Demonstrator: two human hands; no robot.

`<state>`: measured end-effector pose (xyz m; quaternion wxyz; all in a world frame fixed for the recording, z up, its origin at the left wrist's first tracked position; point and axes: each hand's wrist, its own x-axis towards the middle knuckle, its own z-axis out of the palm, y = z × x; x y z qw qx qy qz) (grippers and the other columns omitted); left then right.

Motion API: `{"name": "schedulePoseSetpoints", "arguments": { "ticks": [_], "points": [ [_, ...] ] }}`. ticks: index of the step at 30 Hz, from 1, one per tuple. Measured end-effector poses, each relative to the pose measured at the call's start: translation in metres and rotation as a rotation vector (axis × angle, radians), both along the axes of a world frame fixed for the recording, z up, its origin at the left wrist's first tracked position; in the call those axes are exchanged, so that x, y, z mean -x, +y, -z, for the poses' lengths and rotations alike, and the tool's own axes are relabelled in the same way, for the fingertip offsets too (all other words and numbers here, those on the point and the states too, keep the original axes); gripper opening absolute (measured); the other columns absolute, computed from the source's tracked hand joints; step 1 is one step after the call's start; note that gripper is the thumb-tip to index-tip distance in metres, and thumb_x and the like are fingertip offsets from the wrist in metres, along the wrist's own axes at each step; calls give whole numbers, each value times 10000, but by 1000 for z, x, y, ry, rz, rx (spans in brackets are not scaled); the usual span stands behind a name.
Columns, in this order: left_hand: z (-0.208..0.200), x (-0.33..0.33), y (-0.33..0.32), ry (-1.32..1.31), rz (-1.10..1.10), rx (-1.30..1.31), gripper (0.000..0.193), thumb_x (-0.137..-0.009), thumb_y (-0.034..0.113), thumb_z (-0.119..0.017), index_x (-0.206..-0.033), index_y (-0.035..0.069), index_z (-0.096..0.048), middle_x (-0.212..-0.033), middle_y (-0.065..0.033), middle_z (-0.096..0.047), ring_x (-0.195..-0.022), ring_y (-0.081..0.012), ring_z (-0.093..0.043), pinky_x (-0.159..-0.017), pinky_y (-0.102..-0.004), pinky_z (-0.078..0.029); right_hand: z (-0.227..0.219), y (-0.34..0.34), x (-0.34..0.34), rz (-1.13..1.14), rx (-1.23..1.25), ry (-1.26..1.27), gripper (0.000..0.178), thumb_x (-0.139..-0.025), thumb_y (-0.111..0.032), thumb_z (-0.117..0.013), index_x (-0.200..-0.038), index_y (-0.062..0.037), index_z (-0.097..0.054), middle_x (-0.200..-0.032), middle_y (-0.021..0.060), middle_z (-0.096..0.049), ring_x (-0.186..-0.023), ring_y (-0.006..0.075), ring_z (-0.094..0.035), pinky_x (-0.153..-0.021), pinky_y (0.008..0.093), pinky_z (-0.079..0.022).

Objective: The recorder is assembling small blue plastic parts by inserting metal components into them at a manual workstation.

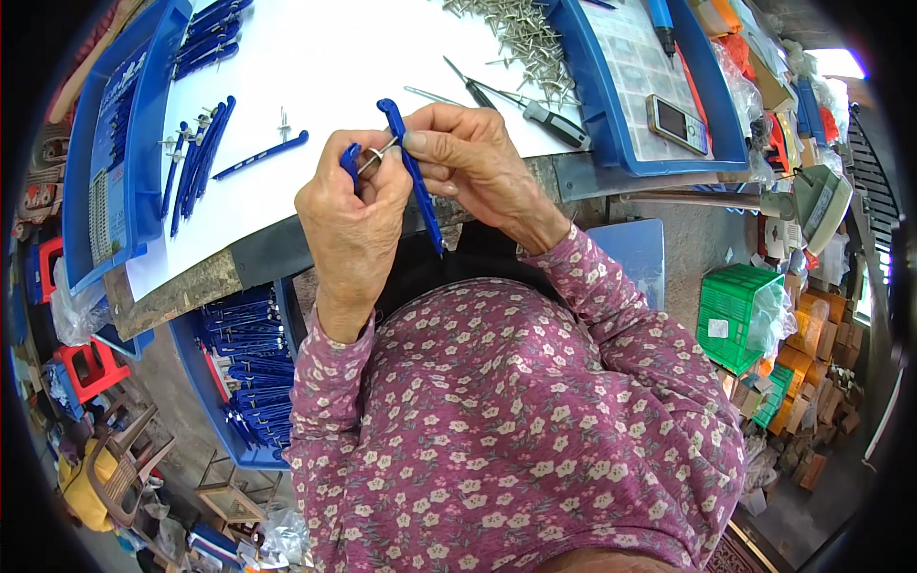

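Note:
In front of my chest, over the table's near edge, my two hands meet. My right hand (468, 158) pinches a long blue plastic bar (422, 202) with a hooked upper end. My left hand (358, 205) is closed on another blue plastic piece (351, 160), most of it hidden in the fingers. Between the hands a small metal pin (382, 151) touches or nearly touches the long bar. Left of my hands, a similar blue bar (260, 156) lies on the white sheet (277, 72) beside an upright metal pin (284, 122).
Several blue bars (202, 158) lie further left, near a blue tray (143, 205). Metal pins (530, 43) are heaped at the back, by screwdrivers (554, 124). A right-hand blue tray (611, 143) holds a mobile phone (676, 124). Below the table, a blue crate (205, 382) contains many bars.

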<state>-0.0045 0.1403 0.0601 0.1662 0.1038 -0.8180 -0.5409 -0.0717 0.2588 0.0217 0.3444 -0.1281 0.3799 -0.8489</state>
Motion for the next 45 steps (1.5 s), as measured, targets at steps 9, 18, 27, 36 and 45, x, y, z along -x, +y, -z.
{"name": "schedulePoseSetpoints", "arguments": {
  "ticks": [9,18,27,36,45],
  "points": [
    [4,-4,-3,72,-37,-92,62,-799,17,-597,-841,-17,-566,-569,60,-449,-510,11,-364,-426,-156,-273,-8,-1,-12,54,-136,102,195,-869,-146,-572,-938,36,-583,-647,-29,-496,-485,5,-359,-423,134,-268],
    [7,-10,-11,-26,2,-529,70,-816,38,-584,-861,-14,-569,-635,46,-513,-542,13,-406,-450,-138,-301,-15,-4,-17,204,-451,513,158,-864,-104,-562,-930,39,-577,-615,-19,-507,-473,11,-397,-405,156,-292],
    [8,-12,-6,60,-17,-280,68,-814,29,-590,-859,-12,-562,-632,52,-491,-547,16,-387,-456,-137,-288,-15,-6,-17,100,-242,215,169,-870,-110,-557,-950,39,-568,-628,-28,-488,-466,13,-385,-409,146,-299],
    [7,-8,-5,72,-29,-271,68,-815,25,-587,-861,-18,-561,-629,44,-505,-542,16,-395,-458,-140,-302,-14,-2,-16,64,-258,165,191,-867,-116,-562,-981,37,-573,-648,-16,-526,-449,-6,-348,-385,138,-249],
    [-7,-6,-12,9,24,-234,72,-826,55,-580,-858,-8,-563,-624,51,-509,-532,4,-387,-450,-150,-294,-13,-6,-12,87,-132,65,176,-871,-100,-547,-976,39,-576,-658,-8,-559,-447,-21,-339,-381,125,-247]
  ]
}}
